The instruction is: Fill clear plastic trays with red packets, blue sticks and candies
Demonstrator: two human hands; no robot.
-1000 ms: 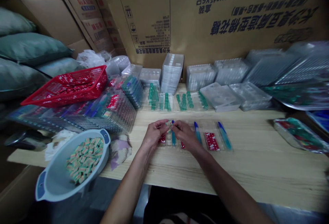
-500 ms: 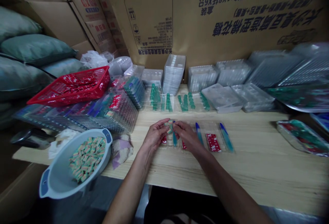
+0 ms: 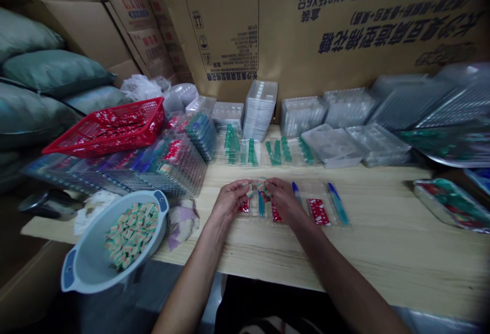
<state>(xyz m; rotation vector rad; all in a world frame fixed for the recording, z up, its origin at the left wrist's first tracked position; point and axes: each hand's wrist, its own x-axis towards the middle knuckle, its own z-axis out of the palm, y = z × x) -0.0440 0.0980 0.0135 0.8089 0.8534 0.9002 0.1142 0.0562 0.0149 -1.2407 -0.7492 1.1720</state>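
Note:
Pinched in my left hand [image 3: 231,198] are small striped candy pieces [image 3: 249,189], green, cream and pinkish. My right hand [image 3: 281,197] is closed on more striped pieces [image 3: 262,187], a short gap away from the left. Beneath both hands lie clear plastic trays [image 3: 306,191]. They hold red dotted packets [image 3: 318,212] and blue-turquoise pen-shaped sticks [image 3: 337,204]; my hands and wrists hide part of the trays. To the left, a light-blue basin [image 3: 81,260] carries many of the same striped pieces.
A red basket [image 3: 149,128] of red packets rests on stacked filled trays [image 3: 184,170] at left. Clear trays with green pieces [image 3: 274,152] line the back, before stacks of clear trays [image 3: 260,112]. A purple-grey cloth [image 3: 182,221] lies beside the basin; a foil tray [image 3: 451,206] sits right.
My hands have drawn slightly apart. Striped pieces that were together at my left fingers now show in both hands, with a gap between them.

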